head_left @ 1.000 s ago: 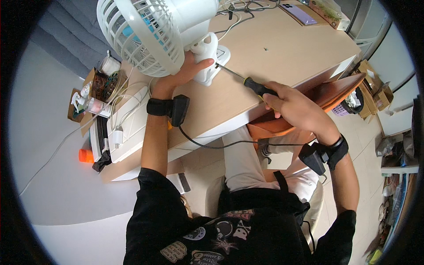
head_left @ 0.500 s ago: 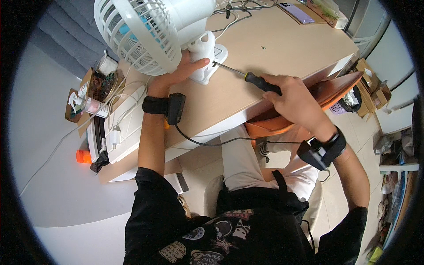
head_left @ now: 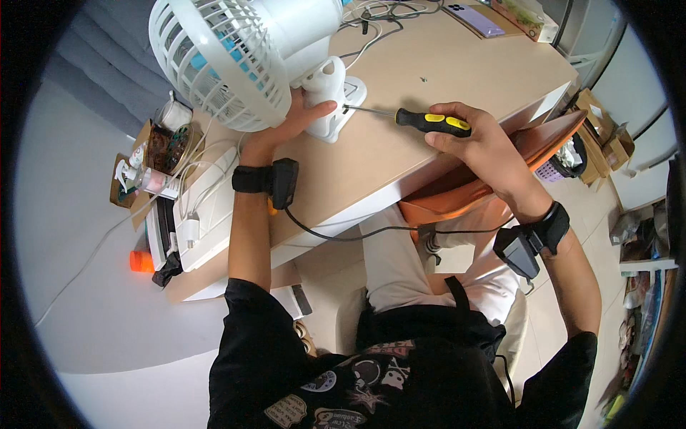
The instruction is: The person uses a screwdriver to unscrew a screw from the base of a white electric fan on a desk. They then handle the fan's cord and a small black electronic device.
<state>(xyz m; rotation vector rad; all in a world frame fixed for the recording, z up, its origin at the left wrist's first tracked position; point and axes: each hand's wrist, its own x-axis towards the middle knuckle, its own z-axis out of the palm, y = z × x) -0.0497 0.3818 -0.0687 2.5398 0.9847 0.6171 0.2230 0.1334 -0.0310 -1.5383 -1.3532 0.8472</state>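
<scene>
A white desk fan [head_left: 304,32] with a slatted grille lies tipped on the table, its small base turned toward the right. My left hand [head_left: 289,125] is wrapped round the fan's white stand [head_left: 325,86], with the thumb pressed on its side; some fingers are hidden behind it. In my right hand [head_left: 493,146] is a screwdriver [head_left: 432,122] with a black and yellow handle, held near the handle's end. The screwdriver's tip meets the stand close to my left thumb. A few tiny dark pieces [head_left: 424,79], perhaps screws, lie on the table beyond the screwdriver.
Cables [head_left: 389,18] and a purple phone [head_left: 475,21] lie at the table's far side. White cords and boxes crowd its left end, near a spray bottle [head_left: 146,177]. An orange chair [head_left: 457,202] stands against the front edge. A black cable links my two wrist devices.
My right hand has turned and shifted slightly right, so the handle's yellow patches now show and the screwdriver lies more level. My left hand still grips the stand.
</scene>
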